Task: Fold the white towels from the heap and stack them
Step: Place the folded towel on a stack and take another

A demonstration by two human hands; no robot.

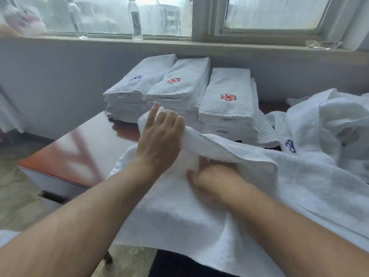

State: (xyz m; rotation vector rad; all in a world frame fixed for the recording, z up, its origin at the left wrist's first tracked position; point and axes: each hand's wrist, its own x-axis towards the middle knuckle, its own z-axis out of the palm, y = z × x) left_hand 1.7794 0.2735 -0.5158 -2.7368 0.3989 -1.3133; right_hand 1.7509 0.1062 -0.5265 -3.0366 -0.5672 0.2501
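Mid-fold. One white towel (175,216) lies spread at the near side of the table (79,148), with its near end hanging off toward the person. The left hand (159,134) grips the towel's far-left edge, fingers curled over a lifted fold and index finger sticking up. The right hand (215,184) rests on the towel under that fold. Its fingertips are hidden by cloth and blurred, so I can't tell if it pinches or just presses flat. The heap (329,120) of unfolded towels sits at right, touching the spread towel. Three folded stacks (225,100) stand at far centre, just beyond the left hand.

Risks:
- The fold looks rumpled and could land skewed if the right hand lets the crease slip.
- The overhang may drag the towel off the near edge.
- Heap cloth at right could get caught in the fold.
- The raised left hand may knock the nearest stack.
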